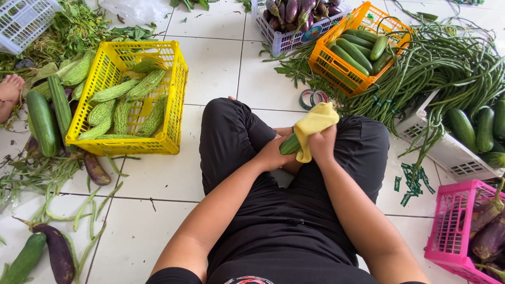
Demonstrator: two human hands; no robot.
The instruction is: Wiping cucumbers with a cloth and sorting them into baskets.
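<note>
Sitting cross-legged on a white tiled floor (pixel 210 68), a person in black clothes works over their lap. The left hand (pixel 272 153) has its fingers wrapped tight around the lower end of a green cucumber (pixel 290 144), which lies tilted between the knees. The right hand (pixel 322 143) has its fingers closed on a yellow cloth (pixel 314 125) that is bunched over the upper part of the cucumber, so that only the short green end by the left hand shows. The two hands are just beside each other, above the crossed legs.

Ahead on the left stands a yellow crate (pixel 173 94) holding bitter gourds (pixel 122 108); beside it lie loose cucumbers (pixel 43 122) and more gourds among leafy trimmings. A bare foot (pixel 9 92) of another person shows at the left edge. Near the bottom left corner lie a dark purple eggplant (pixel 58 252) and long green stems.

Straight ahead, two rolls of tape (pixel 311 98) rest on the floor just beyond the cloth. Behind them an orange crate (pixel 336 71) holds cucumbers, and a white basket (pixel 286 39) holds purple eggplants. To the right a large heap of long beans (pixel 447 63) spreads across the floor, partly over a white crate (pixel 452 155) with dark green cucumbers in it. A pink crate (pixel 447 231) with eggplants sits at the lower right, and small green scraps (pixel 413 181) lie near it.
</note>
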